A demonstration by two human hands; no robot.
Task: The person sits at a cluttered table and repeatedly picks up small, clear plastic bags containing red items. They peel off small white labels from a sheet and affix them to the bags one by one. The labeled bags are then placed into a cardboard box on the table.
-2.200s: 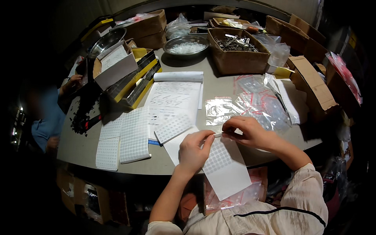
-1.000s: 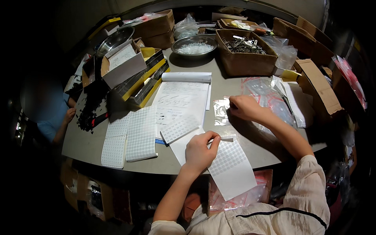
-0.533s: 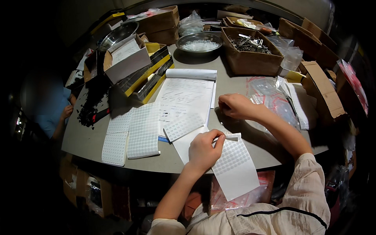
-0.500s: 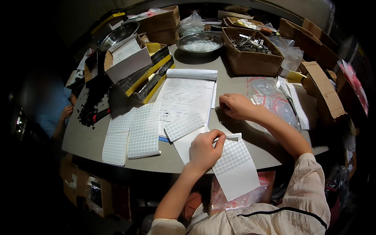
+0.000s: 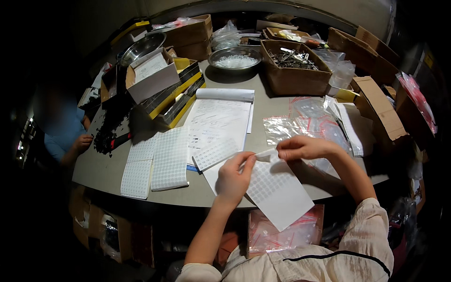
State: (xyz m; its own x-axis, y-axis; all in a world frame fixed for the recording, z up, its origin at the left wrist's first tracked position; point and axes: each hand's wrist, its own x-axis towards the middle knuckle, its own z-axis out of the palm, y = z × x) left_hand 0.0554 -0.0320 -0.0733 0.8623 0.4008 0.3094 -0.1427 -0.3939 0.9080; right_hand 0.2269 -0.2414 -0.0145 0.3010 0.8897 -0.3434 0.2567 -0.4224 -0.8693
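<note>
My left hand [image 5: 233,178] pinches the top edge of a white sticker sheet [image 5: 286,202], whose rows of small round grey stickers cover its upper part. The sheet tilts down over the table's front edge. At its upper right corner, the thumb and fingers of my right hand [image 5: 303,149] are closed together on the edge; whether a loose sticker is between them I cannot make out. Just beyond my right hand lies a clear zip bag [image 5: 281,130] with a red line. Another sheet of printed round stickers [image 5: 213,155] lies left of my left hand.
A notepad [image 5: 218,117] with handwriting lies mid-table, with more sticker sheets [image 5: 170,160] to its left. Behind stand a metal bowl [image 5: 235,58] of small clear pieces and a box [image 5: 296,75] of metal parts. Clear bags [image 5: 282,232] fill a box below the table edge. Another person sits far left.
My right hand has come down and toward me to the sheet's upper corner. A clear zip bag now shows where it was. My left hand and the sheet have shifted slightly left.
</note>
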